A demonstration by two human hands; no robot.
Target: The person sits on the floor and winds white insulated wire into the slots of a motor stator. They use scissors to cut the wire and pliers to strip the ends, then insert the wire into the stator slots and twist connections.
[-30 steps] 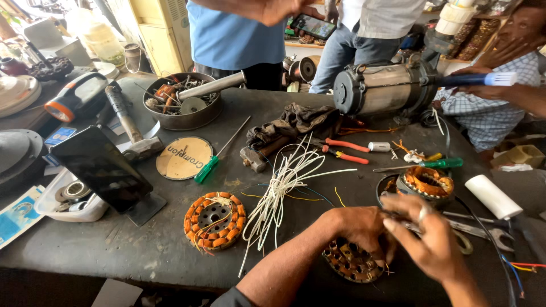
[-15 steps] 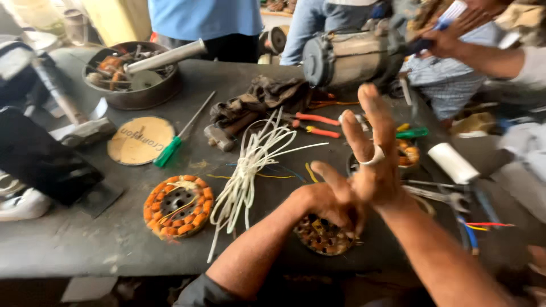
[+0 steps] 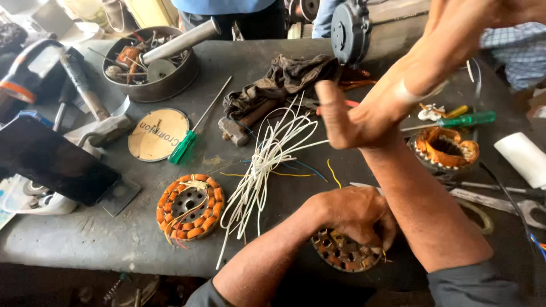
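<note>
A: What is the left hand (image 3: 355, 216) doing?

B: It is curled down on a round stator (image 3: 344, 253). The fingers are bent over its top edge and grip it. The stator sits at the near edge of the table (image 3: 85, 239), right under that hand.

A: And the right hand (image 3: 364, 116)?

B: It is up in the air, above the left hand. It is wide open, thumb sticking up, and it holds nothing. The fingers look blurry.

A: What is close to the hands?

B: Just left of the left hand lies a bunch of white wires (image 3: 261, 159). They spread out like a fan toward the right hand. Further left of them is another stator with orange coils (image 3: 190, 206).

A: Anything on the other side?

B: Yes. Right of the right hand is a third stator with orange coils (image 3: 446, 149). Beyond it lies a green screwdriver (image 3: 463, 120), and further right a white roll (image 3: 526, 159).

A: And past the hands?

B: A dark rag (image 3: 284, 79) lies beyond the wires. Left of it is a second green screwdriver (image 3: 190, 139), next to a round lid (image 3: 158, 135). Far off to the left is a metal bowl (image 3: 151, 62) full of parts. A grey motor (image 3: 352, 31) is behind the right hand.
</note>
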